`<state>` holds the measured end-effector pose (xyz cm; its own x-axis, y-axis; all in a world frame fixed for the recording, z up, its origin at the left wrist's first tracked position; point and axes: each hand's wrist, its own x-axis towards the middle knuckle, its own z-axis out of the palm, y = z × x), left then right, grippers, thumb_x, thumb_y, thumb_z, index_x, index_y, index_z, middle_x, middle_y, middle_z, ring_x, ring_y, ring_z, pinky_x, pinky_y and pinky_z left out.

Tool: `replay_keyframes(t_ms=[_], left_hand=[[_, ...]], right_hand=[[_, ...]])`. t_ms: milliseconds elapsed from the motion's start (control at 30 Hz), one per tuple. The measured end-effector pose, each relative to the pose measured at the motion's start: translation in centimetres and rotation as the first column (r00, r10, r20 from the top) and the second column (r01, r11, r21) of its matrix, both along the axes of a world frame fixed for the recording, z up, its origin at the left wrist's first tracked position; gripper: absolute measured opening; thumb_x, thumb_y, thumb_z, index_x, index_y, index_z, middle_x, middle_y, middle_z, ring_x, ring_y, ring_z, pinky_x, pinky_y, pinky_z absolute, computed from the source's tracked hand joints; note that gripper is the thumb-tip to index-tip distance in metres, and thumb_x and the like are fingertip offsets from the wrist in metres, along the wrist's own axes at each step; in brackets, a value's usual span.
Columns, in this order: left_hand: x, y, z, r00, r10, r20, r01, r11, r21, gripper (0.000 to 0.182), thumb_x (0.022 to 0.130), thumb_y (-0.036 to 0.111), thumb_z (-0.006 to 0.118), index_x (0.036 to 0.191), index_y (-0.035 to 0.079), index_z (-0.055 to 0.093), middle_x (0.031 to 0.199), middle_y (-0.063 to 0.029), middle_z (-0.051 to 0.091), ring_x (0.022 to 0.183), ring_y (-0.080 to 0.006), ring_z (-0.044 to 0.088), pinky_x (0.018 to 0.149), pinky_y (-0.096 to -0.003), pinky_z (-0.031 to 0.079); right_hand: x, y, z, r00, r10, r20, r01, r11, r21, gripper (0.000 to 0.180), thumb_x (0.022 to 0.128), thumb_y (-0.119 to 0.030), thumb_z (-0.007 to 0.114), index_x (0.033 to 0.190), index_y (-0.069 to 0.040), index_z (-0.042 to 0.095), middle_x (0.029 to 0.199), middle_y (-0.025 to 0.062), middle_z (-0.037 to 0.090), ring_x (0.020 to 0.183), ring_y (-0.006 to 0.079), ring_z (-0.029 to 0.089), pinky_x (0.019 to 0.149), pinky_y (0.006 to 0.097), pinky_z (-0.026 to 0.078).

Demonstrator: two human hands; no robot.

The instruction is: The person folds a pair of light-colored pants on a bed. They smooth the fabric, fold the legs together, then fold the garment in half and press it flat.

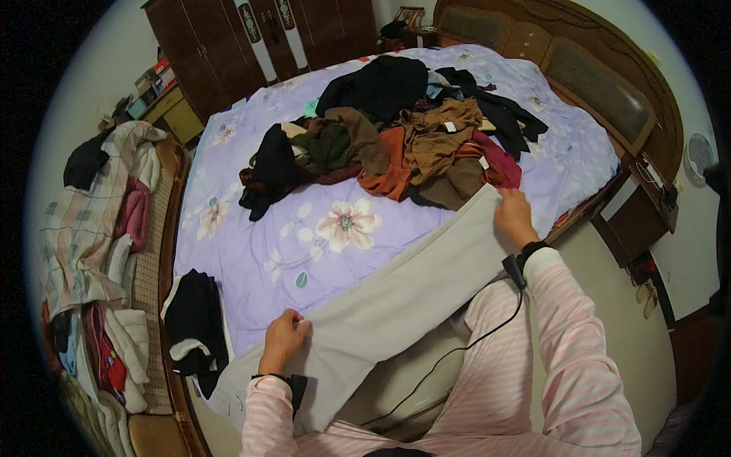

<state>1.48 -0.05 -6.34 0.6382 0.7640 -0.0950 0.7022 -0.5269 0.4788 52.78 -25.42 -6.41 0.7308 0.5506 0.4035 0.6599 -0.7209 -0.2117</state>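
Light grey trousers [400,285] stretch diagonally between my hands, folded lengthwise along the legs. My right hand [515,218] grips the leg end at the upper right, at the edge of the bed. Lower left, my left hand [284,340] pinches the upper edge of the cloth nearer the waist. The waist end hangs past my left wrist, partly hidden by my sleeve. Beyond the trousers, a heap of clothes lies on the bed, with a black garment [374,85], a brown garment [442,134] and an orange garment [385,165] among it.
A lilac floral bedspread [251,245] covers the bed. Folded black-and-white clothes [196,320] rest at its left corner. At left, a bench [154,320] holds a plaid blanket [85,228] and more clothes. A black cable [440,363] runs from my right wrist across my lap.
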Motion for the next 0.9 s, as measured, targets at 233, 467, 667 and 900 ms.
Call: replay_keyframes(t_ms=[233, 467, 667, 900], left_hand=[[3.0, 0.6, -0.3, 0.994, -0.048, -0.093, 0.047, 0.999, -0.022, 0.028, 0.086, 0.029, 0.062, 0.100, 0.006, 0.065, 0.088, -0.0183, 0.068, 0.087, -0.0372, 0.064, 0.076, -0.0451, 0.050], [2.7, -0.3, 0.6, 0.994, -0.101, -0.032, 0.101, 0.995, -0.015, 0.022, 0.078, 0.020, 0.072, 0.094, 0.006, 0.066, 0.091, -0.0147, 0.067, 0.087, -0.0334, 0.064, 0.078, -0.0422, 0.050], [3.1, -1.1, 1.7, 0.989, -0.142, 0.043, 0.144, 0.989, -0.034, 0.022, 0.076, 0.019, 0.073, 0.089, 0.004, 0.064, 0.088, -0.0144, 0.067, 0.084, -0.0324, 0.064, 0.075, -0.0403, 0.050], [2.1, -1.6, 1.8, 0.980, -0.195, 0.038, 0.191, 0.978, 0.082, 0.022, 0.074, 0.019, 0.074, 0.092, 0.008, 0.065, 0.087, -0.0145, 0.065, 0.084, -0.0340, 0.063, 0.074, -0.0422, 0.050]], right_hand=[[-5.8, 7.9, 1.3, 0.771, 0.527, -0.357, -0.623, 0.739, -0.255, 0.030, 0.080, -0.007, 0.058, 0.108, -0.006, 0.067, 0.115, 0.0150, 0.062, 0.115, 0.0359, 0.053, 0.102, 0.0557, 0.036], [-6.8, 7.5, 2.2, 0.811, 0.542, -0.222, -0.578, 0.683, -0.447, 0.016, 0.078, -0.010, 0.061, 0.092, -0.007, 0.069, 0.099, 0.0140, 0.063, 0.101, 0.0338, 0.058, 0.092, 0.0469, 0.039], [-5.7, 5.0, 4.1, 0.740, 0.629, -0.238, -0.669, 0.651, -0.358, 0.005, 0.074, -0.010, 0.064, 0.078, -0.007, 0.061, 0.083, 0.0118, 0.064, 0.086, 0.0322, 0.061, 0.083, 0.0431, 0.039], [-5.8, 2.8, 6.2, 0.721, 0.681, -0.130, -0.672, 0.640, -0.372, 0.013, 0.076, -0.019, 0.064, 0.084, -0.009, 0.067, 0.078, 0.0131, 0.065, 0.079, 0.0327, 0.061, 0.081, 0.0451, 0.041]])
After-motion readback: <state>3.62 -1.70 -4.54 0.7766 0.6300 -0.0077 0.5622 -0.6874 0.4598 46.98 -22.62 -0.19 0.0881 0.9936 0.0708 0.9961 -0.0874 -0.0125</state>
